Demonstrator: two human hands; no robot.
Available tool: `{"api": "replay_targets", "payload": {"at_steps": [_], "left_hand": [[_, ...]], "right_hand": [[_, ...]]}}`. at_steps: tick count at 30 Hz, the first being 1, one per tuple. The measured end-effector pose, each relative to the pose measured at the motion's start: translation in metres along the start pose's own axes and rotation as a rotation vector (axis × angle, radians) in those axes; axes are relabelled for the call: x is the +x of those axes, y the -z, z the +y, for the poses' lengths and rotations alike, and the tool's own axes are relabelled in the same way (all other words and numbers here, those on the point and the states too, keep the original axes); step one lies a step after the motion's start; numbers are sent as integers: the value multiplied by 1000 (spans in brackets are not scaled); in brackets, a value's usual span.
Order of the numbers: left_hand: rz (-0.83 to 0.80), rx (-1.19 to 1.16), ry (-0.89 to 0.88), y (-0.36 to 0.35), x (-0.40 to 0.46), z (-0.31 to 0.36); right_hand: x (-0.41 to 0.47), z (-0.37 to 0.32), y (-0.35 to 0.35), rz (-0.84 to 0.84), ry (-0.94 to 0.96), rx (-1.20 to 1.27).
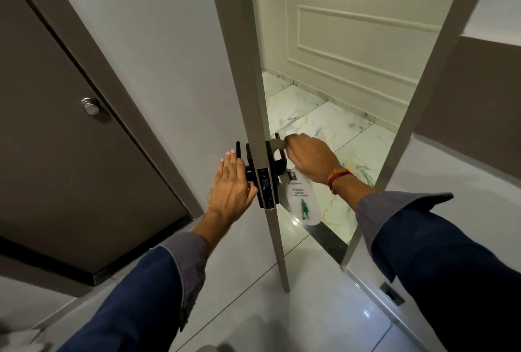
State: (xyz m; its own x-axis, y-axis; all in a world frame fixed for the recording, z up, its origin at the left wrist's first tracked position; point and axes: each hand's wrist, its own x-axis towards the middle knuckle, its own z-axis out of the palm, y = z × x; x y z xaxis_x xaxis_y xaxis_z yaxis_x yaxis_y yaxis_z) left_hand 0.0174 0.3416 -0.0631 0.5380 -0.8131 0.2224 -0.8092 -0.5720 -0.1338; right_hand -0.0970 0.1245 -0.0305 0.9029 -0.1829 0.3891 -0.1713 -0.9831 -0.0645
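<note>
A white door (pixel 169 83) stands partly open, seen edge-on, with a black lock plate (pixel 265 185) and black handles on both sides. My left hand (pixel 229 185) lies with straight fingers against the inner handle (pixel 239 151), thumb near the lock. My right hand (pixel 310 158) reaches round the door edge and pinches the top of a white door-hanger sign (pixel 300 199) at the outer handle (pixel 279 151). The sign carries a green figure and small text and hangs below the handle.
A brown door (pixel 70 126) with a round metal knob (pixel 91 106) is on the left. Through the gap lies a marble-tiled corridor floor (pixel 324 123) and a panelled white wall (pixel 352 41). The door frame (pixel 394 137) stands at the right.
</note>
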Motion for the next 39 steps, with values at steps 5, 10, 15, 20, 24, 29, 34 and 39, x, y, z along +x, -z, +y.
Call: {"api": "replay_targets", "payload": {"at_steps": [5,10,15,20,24,29,34,39], "left_hand": [[35,6,-37,-6,0,-2],[41,22,-57,-9,2,-3],[-169,180,13,19,4,11],[-547,463,-169,67,-8,86],[-371,-68,-271,58,16,159],[-338,-391,-156,14,66,203],[-399,-915,-366,-30,52,277],[-849,-1292,-381,-23,4,384]], "right_hand": [[26,11,-7,-78,-211,153],[48,26,-12,-110,-328,153],[49,54,-9,-98,-556,455],[17,85,-1,-61,-689,685],[-7,96,14,1,-781,792],[-71,104,41,197,-951,932],[-187,122,60,354,-1120,892],[-360,120,62,301,-1405,745]]}}
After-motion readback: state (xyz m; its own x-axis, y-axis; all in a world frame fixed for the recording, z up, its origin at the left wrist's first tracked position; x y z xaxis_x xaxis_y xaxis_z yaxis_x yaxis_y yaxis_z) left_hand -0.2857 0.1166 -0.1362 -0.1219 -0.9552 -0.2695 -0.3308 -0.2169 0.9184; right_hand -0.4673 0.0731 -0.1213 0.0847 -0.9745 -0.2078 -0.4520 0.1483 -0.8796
